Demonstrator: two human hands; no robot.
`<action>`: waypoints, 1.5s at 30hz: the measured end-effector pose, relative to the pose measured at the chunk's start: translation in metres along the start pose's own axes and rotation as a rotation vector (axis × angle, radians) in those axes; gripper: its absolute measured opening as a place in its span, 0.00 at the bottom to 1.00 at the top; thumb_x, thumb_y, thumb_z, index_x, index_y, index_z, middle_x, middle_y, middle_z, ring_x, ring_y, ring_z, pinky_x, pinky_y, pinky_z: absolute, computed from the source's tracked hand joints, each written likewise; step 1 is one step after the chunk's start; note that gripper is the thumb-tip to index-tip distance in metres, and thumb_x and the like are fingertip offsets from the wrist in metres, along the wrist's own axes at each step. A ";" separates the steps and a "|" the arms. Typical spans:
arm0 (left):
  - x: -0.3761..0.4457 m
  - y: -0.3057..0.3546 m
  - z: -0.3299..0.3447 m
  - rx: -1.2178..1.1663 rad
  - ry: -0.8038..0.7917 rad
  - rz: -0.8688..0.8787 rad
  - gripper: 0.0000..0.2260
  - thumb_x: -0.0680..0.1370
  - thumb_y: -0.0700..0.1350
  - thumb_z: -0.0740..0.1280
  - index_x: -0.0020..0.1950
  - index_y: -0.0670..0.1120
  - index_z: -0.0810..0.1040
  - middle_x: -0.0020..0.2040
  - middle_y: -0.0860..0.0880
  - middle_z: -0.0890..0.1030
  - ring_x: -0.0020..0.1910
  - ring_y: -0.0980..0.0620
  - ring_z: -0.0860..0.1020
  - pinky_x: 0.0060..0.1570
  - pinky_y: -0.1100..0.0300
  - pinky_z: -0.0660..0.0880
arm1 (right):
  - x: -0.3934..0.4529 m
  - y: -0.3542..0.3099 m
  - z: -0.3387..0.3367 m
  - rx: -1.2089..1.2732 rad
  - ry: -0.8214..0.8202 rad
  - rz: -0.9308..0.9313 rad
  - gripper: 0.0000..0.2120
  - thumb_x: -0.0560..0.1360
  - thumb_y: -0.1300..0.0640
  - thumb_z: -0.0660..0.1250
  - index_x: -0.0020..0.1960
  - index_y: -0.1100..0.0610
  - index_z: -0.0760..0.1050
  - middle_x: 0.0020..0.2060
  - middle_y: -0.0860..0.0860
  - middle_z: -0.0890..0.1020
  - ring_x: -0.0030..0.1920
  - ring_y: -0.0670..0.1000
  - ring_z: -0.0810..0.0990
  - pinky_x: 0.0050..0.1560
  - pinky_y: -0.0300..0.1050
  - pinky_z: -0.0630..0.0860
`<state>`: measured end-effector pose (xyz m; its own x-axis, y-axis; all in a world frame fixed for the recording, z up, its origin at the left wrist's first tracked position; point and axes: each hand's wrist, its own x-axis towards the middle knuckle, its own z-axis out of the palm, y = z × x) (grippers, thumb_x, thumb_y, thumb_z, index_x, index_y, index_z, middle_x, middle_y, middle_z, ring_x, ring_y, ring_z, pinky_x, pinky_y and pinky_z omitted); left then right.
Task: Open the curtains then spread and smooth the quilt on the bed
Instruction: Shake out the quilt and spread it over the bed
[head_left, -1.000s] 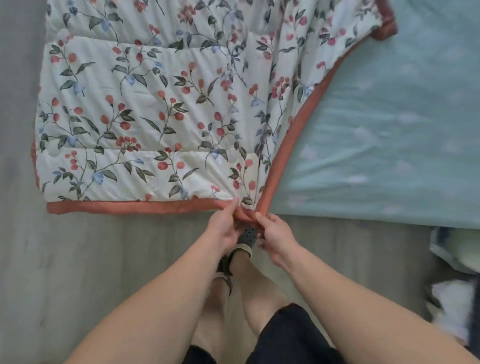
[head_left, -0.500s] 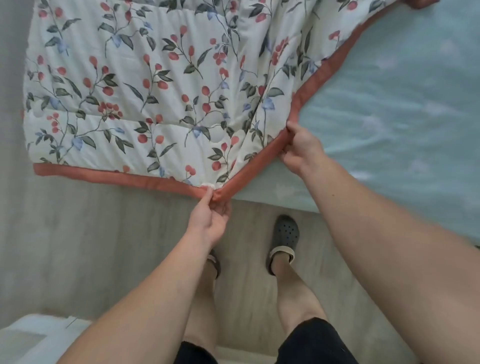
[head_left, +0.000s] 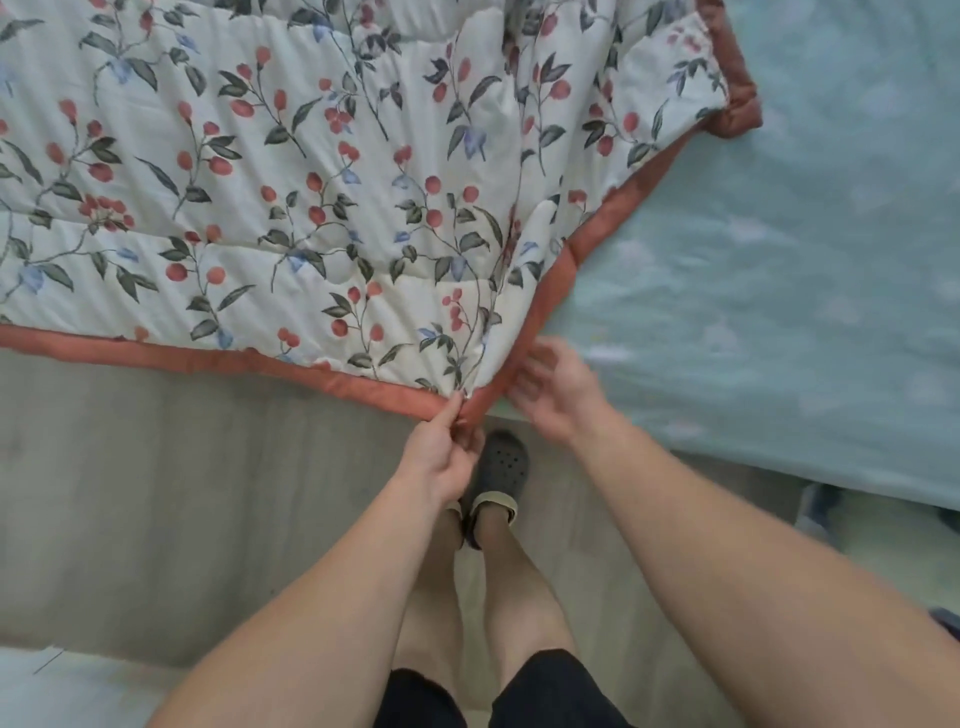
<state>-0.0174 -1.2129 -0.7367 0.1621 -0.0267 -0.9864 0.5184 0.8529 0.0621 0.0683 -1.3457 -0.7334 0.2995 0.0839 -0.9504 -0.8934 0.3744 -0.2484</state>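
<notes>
Head view: our left hand (head_left: 448, 451) pinches the near corner of the floral quilt (head_left: 322, 197) over the floor, our blurred right hand (head_left: 558, 387) loose-fingered beside its red border; we should draw it rightward, low and taut, across the bare bed (head_left: 779, 312).

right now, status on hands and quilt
Left hand pinching quilt corner. Right hand blurred beside border, grip unclear. Sheet mostly uncovered.
</notes>
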 end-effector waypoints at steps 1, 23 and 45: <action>0.003 -0.001 -0.004 -0.013 0.009 0.012 0.02 0.83 0.44 0.68 0.54 0.48 0.81 0.39 0.53 0.86 0.31 0.59 0.83 0.41 0.62 0.73 | 0.012 -0.019 0.006 0.051 -0.007 -0.027 0.08 0.83 0.52 0.65 0.52 0.54 0.81 0.40 0.52 0.85 0.41 0.52 0.82 0.46 0.48 0.79; -0.003 -0.035 0.032 -0.083 0.022 0.125 0.15 0.85 0.43 0.62 0.70 0.45 0.78 0.55 0.46 0.87 0.53 0.49 0.85 0.66 0.53 0.77 | 0.020 -0.096 -0.067 0.057 0.106 -0.065 0.12 0.82 0.49 0.66 0.55 0.57 0.79 0.42 0.53 0.85 0.39 0.52 0.84 0.44 0.48 0.80; -0.008 -0.112 0.085 -0.113 -0.100 0.249 0.18 0.82 0.45 0.68 0.73 0.48 0.77 0.66 0.49 0.83 0.66 0.50 0.81 0.67 0.51 0.75 | 0.051 -0.133 -0.187 -0.295 0.188 -0.259 0.04 0.84 0.58 0.66 0.50 0.53 0.75 0.42 0.54 0.83 0.34 0.49 0.81 0.33 0.43 0.78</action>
<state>-0.0057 -1.3525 -0.7226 0.3577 0.1446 -0.9226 0.3561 0.8922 0.2778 0.1395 -1.5641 -0.7843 0.4844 -0.1582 -0.8604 -0.8624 0.0789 -0.5000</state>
